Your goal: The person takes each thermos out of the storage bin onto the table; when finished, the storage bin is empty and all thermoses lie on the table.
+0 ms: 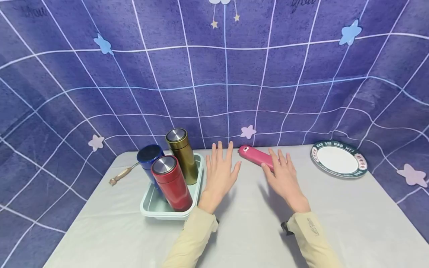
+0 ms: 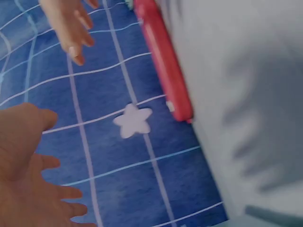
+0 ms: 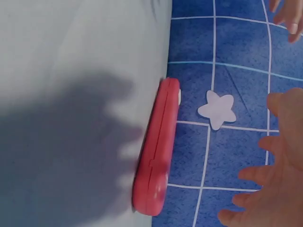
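Note:
Both hands hover over the grey tabletop with fingers spread, holding nothing. My left hand (image 1: 218, 175) is just right of a pale green tray (image 1: 145, 208). In that tray stand a red thermos (image 1: 174, 186), a gold thermos (image 1: 186, 158) and a blue thermos (image 1: 147, 158), each with a lid on. My right hand (image 1: 284, 178) overlaps the lower end of a long red case with an eye on it (image 1: 256, 154) in the head view. Seen from the right wrist, the red case (image 3: 156, 151) lies on the table, apart from the fingers (image 3: 255, 175).
To the tray's left lies a thin tool with a wooden handle (image 1: 120, 175). A white plate with a dark green lettered rim (image 1: 315, 154) sits at the back right. Behind the table (image 1: 248, 238) hangs a blue cloth (image 1: 207, 100) with a grid and stars.

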`<action>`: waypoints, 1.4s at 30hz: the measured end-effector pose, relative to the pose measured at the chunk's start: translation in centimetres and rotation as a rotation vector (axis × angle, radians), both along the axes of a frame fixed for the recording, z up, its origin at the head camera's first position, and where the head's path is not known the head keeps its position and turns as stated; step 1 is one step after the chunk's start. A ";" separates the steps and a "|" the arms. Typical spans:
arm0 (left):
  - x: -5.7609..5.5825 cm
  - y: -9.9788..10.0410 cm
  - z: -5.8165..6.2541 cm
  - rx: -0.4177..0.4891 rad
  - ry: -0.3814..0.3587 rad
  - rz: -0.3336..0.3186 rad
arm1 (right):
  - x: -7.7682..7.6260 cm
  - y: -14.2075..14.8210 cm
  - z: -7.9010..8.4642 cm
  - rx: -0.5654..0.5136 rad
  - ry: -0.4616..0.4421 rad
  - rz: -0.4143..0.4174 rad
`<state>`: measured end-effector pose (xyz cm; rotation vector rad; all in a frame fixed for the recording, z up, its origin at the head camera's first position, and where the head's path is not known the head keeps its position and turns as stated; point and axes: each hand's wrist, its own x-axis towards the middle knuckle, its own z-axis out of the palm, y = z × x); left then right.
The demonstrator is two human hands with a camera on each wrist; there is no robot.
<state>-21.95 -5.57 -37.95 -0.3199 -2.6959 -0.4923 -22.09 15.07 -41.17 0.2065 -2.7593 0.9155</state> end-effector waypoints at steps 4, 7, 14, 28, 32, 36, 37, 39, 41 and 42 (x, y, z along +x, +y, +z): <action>0.4 -0.2 1.7 0.007 0.059 -0.001 | 0.3 0.1 0.3 -0.012 0.017 0.000; 0.8 -0.7 3.1 0.029 0.082 0.006 | 0.4 -0.1 0.5 -0.025 0.033 -0.003; 1.9 -1.7 5.6 0.132 0.092 0.005 | 0.6 -0.4 0.7 -0.024 0.014 0.013; 4.6 -3.9 9.6 0.288 0.315 -0.058 | 1.3 -0.9 1.6 -0.043 0.011 0.036; 5.4 -5.1 10.6 0.350 0.365 -0.083 | 1.5 -0.9 1.9 -0.054 0.007 0.039; 6.3 -6.4 11.5 0.416 0.440 -0.106 | 1.7 -0.8 2.0 -0.057 0.019 0.043; 6.5 -6.7 11.6 0.431 0.463 -0.109 | 1.7 -0.8 2.0 -0.056 0.021 0.044; 6.9 -7.5 11.9 0.463 0.506 -0.112 | 1.8 -0.7 2.0 -0.054 0.022 0.044; 7.2 -8.4 12.1 0.489 0.540 -0.101 | 1.9 -0.8 2.1 -0.053 0.021 0.045; 7.4 -8.9 12.2 0.499 0.555 -0.091 | 2.0 -0.8 2.2 -0.053 0.020 0.046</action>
